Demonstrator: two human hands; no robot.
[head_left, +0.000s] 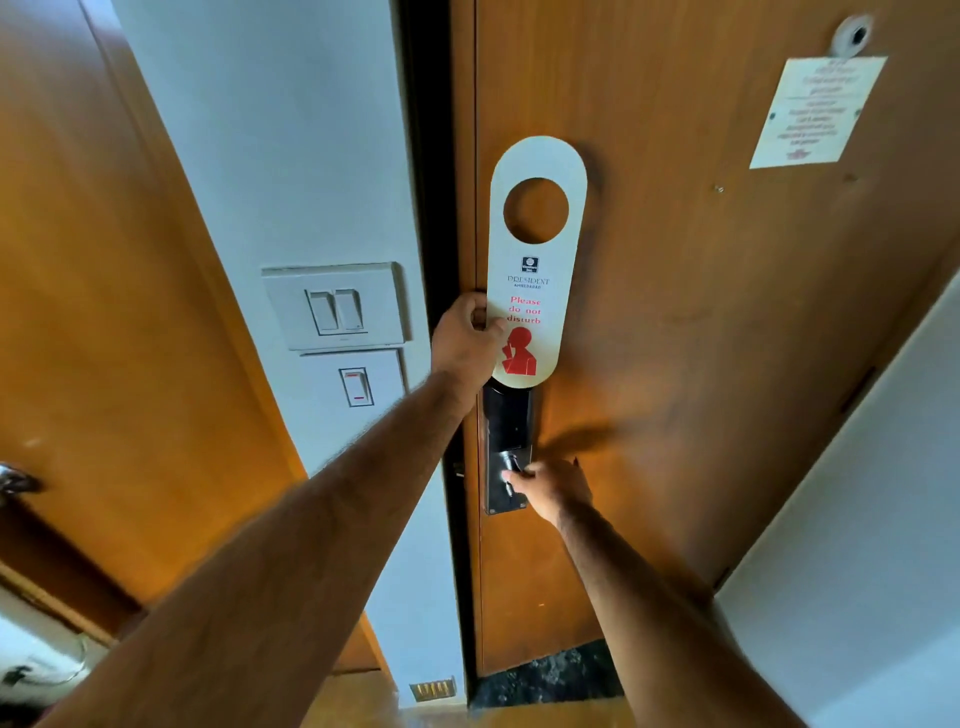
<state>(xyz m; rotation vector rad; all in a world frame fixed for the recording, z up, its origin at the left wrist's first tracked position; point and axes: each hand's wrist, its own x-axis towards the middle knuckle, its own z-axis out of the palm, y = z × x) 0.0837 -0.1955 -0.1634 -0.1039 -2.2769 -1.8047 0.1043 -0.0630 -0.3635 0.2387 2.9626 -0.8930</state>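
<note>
A white "Please do not disturb" door hanger (537, 270) with a round hole and a red figure is held upright against the wooden door (727, 312). My left hand (465, 340) pinches its lower left edge, thumb on the front. Below it is the black lock plate (506, 431) with a metal door handle (511, 467). My right hand (553, 488) grips that handle, fingers curled over it so most of the lever is hidden.
A white wall strip left of the door carries a double switch panel (335, 309) and a single switch (356, 387). A printed notice (818, 111) hangs under a peephole (854, 34). Another wooden door (104, 312) stands at the left, a white wall (857, 519) at the right.
</note>
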